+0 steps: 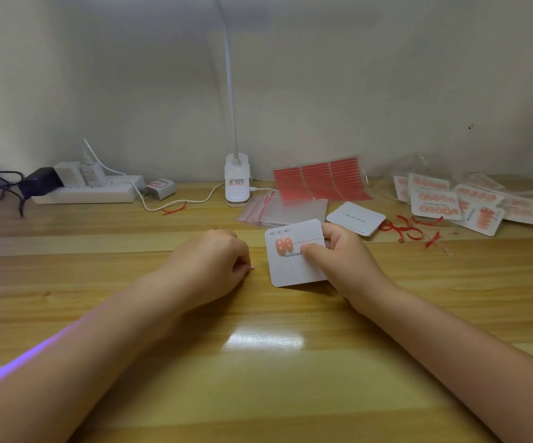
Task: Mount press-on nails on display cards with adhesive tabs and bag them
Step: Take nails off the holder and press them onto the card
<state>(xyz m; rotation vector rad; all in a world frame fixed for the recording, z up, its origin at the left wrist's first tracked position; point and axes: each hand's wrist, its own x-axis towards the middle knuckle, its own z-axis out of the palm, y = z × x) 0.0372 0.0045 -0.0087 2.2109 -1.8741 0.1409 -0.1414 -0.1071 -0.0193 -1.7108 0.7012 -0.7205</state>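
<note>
Spanning the lower frame, a glossy wood-grain tabletop (pixel 258 362) meets a plain pale wall (pixel 354 75) at the top. Just right of centre, the right hand (pixel 345 260) grasps a white display card (pixel 294 270), thumb curled over its face; the card tilts slightly, its printed line running left to right, two pink dotted nails (pixel 283 245) standing upright at its upper left. The left hand (pixel 214 260) rests beside it, fingers clenched, and I cannot tell whether they hold anything

The white card (pixel 294 270) held upright on the bench (pixel 258 362) carries size boxes along its top edge — "XS", "S", "M" — and the word "Handmade" below its two nails. Print on the other cards and the lamp clip's label (pixel 236 182) is too small to read.
</note>
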